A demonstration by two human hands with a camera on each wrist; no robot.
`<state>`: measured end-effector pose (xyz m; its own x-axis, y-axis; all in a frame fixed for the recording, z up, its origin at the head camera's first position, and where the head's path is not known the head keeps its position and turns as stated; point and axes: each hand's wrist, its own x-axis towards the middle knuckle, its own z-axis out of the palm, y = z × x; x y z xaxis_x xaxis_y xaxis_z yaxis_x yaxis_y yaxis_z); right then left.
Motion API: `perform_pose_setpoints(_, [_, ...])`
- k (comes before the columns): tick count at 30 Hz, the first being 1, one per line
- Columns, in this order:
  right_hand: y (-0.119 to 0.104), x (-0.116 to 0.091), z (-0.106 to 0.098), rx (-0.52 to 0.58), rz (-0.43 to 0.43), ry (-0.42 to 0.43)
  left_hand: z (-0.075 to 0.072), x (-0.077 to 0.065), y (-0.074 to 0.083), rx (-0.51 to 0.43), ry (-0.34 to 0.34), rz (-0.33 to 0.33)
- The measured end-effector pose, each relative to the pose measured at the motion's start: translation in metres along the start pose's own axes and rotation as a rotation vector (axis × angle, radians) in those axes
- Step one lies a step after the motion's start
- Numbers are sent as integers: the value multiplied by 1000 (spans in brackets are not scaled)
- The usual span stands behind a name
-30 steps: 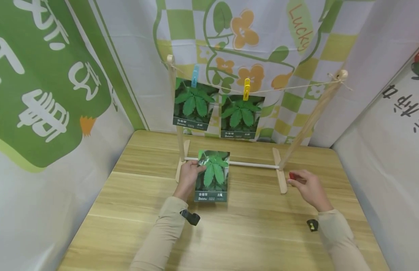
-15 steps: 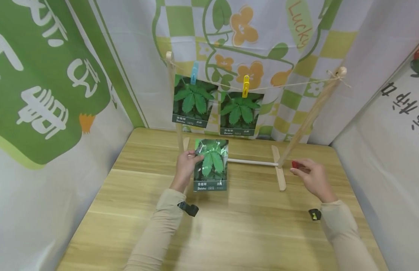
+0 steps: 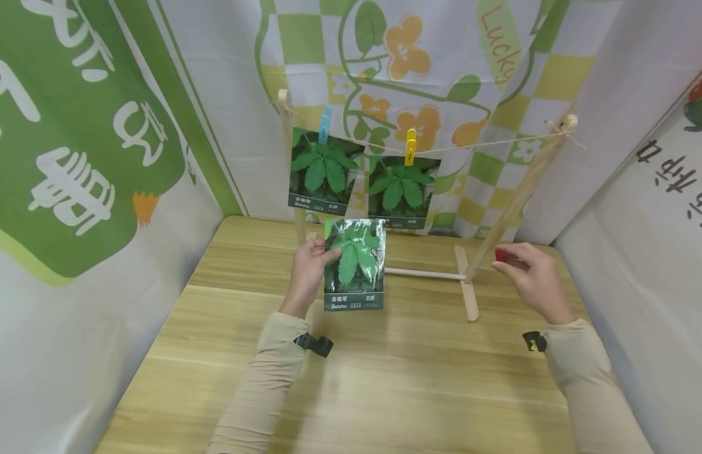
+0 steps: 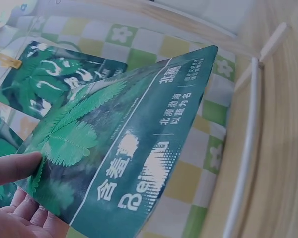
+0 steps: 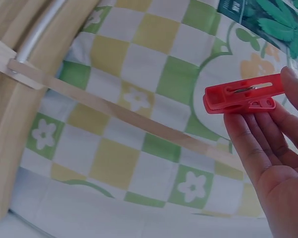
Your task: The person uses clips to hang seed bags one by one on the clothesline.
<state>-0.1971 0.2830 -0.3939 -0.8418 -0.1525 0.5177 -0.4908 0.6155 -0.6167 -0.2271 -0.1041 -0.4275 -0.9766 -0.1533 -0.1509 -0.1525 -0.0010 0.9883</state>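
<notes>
My left hand (image 3: 308, 271) pinches a seed packet (image 3: 355, 268) by its left edge, thumb over the front. The packet shows green leaves and a dark green band with white print; it is held upright above the table. In the left wrist view the packet (image 4: 114, 144) fills the middle. To the right of the wooden stand, my right hand (image 3: 535, 280) holds a red clothespin (image 5: 243, 94) between thumb and fingers. Two matching packets hang from a string (image 3: 476, 147): one packet (image 3: 324, 173) under a blue clothespin (image 3: 325, 125), the other packet (image 3: 402, 189) under a yellow clothespin (image 3: 410, 148).
The stand has a left post (image 3: 284, 113), a slanting right post (image 3: 518, 195), a white lower rod (image 3: 425, 273) and flat wooden feet (image 3: 469, 296). A patterned cloth (image 3: 305, 38) hangs behind the wooden table (image 3: 408, 391).
My left hand has raised the packet toward the string, so its top now overlaps the lower edge of the yellow-pinned packet. My right hand has risen slightly with the red clothespin.
</notes>
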Motion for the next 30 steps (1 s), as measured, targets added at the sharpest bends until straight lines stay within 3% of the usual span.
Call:
perform_pose_setpoints(7, [-11,11,-8,-46,-51,10,2,0,11,-4,7,21])
perform_pose_setpoints(14, [-21,23,-13,3,-97,42,4,3,28,-3,46,47])
perform_pose_setpoints(30, [-38,48,-24,59,-152,143,12,4,54,-22,34,99])
